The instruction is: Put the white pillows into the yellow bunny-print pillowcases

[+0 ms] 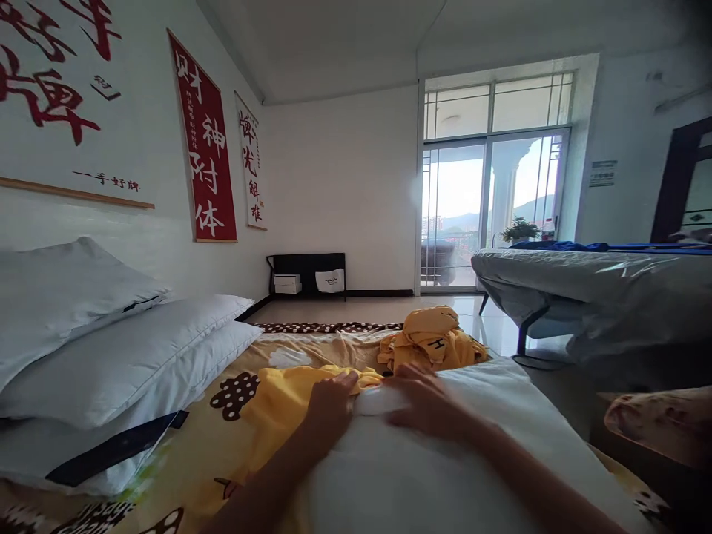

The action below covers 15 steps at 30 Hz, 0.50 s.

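1. Two hands lay on a white pillow [445,460] spread lengthwise across the bed. The left hand [332,404] rested at its far edge with fingers loosely curled, where white fabric met a yellow cloth [289,404]; whether it pinched anything I could not tell.
2. The right hand [426,400] lay palm down and flat on the pillow's far end, fingers spread, gripping nothing that I could see.
3. It looked to me like smoothing or dressing the pillow at its end. Going on would call for a firm hold on the fabric edge, with the bulk kept from sliding.
4. Just beyond the hands sat a crumpled yellow garment [431,341], apart from the pillow.
5. The bed carried a cartoon-print blanket [233,445]. Stacked white pillows [122,356] lay along the left wall.
6. Red and white calligraphy scrolls [203,141] hung above. A grey-covered table [601,285] stood to the right, and glass balcony doors [489,208] let in bright daylight.
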{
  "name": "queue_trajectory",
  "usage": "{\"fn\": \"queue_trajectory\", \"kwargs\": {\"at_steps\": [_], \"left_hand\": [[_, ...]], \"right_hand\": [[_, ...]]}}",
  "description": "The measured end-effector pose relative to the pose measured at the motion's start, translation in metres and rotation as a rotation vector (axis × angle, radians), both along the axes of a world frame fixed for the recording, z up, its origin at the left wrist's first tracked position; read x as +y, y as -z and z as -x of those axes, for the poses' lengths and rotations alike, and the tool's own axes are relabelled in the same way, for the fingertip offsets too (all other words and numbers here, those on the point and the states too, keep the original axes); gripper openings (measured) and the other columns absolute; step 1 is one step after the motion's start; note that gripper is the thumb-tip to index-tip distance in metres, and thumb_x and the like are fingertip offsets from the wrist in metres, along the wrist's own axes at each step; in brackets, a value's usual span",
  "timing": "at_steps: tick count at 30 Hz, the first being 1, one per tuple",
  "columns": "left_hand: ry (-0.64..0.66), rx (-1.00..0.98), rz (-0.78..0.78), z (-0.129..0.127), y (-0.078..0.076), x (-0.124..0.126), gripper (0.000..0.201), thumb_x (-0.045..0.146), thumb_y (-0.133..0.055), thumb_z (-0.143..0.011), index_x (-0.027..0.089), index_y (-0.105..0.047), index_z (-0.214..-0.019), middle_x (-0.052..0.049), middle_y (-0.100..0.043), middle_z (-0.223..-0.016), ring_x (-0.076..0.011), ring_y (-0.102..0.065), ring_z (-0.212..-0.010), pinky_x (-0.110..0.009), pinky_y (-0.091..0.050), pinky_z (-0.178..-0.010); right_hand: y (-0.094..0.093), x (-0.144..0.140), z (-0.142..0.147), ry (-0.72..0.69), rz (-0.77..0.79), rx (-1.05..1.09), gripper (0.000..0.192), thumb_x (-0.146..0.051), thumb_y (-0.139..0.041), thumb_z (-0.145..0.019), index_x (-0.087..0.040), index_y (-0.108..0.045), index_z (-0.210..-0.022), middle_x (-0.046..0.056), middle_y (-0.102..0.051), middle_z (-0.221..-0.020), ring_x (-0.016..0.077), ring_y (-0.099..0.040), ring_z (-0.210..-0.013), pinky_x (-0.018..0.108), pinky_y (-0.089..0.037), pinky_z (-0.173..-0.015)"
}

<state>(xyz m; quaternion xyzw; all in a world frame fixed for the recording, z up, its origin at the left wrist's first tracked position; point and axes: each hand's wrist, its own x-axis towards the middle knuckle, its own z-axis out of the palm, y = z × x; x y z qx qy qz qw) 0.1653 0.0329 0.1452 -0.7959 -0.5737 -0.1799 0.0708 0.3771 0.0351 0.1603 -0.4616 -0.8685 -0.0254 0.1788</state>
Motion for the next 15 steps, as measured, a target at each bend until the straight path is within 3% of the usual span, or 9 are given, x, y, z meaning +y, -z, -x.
{"fn": "queue_trajectory", "kwargs": {"at_steps": [3, 7, 11, 15], "left_hand": [[0.005, -0.009, -0.011, -0.001, -0.001, -0.005, 0.013, 0.022, -0.047, -0.087, 0.023, -0.058, -0.094, -0.002, -0.069, -0.093, -0.0193, -0.065, -0.085, -0.027, -0.041, -0.065], [-0.012, -0.016, -0.015, -0.007, -0.009, 0.003, 0.019, 0.024, -0.045, -0.087, 0.022, -0.06, -0.099, -0.006, -0.07, -0.094, -0.0216, -0.065, -0.086, -0.029, -0.043, -0.068], [0.022, -0.017, 0.011, -0.014, -0.03, 0.024, 0.023, 0.021, -0.047, -0.083, 0.02, -0.065, -0.097, -0.008, -0.071, -0.09, -0.0215, -0.066, -0.087, -0.029, -0.044, -0.071], [0.101, -0.042, -0.004, -0.037, -0.053, 0.022, 0.025, 0.017, -0.045, -0.084, 0.02, -0.064, -0.1, -0.007, -0.071, -0.097, -0.02, -0.064, -0.093, -0.027, -0.043, -0.075]], "right_hand": [[-0.006, 0.001, -0.015, 0.119, 0.088, -0.06, 0.068, -0.066, -0.066, -0.067, -0.02, -0.064, -0.116, 0.012, -0.065, -0.112, 0.0318, -0.057, -0.104, 0.04, -0.04, -0.088], [0.009, -0.005, 0.004, 0.127, 0.161, -0.087, 0.04, -0.053, -0.063, -0.074, -0.022, -0.07, -0.099, 0.009, -0.071, -0.097, 0.0285, -0.063, -0.089, 0.032, -0.04, -0.07], [0.014, -0.023, 0.035, 0.034, 0.062, -0.074, 0.016, -0.029, -0.055, -0.078, -0.023, -0.07, -0.078, 0.005, -0.073, -0.08, 0.0206, -0.065, -0.075, 0.027, -0.033, -0.06], [0.011, -0.027, 0.052, -0.084, -0.027, -0.042, 0.024, -0.016, -0.051, -0.074, -0.025, -0.07, -0.084, 0.002, -0.073, -0.086, 0.0187, -0.064, -0.079, 0.026, -0.036, -0.065]]}}
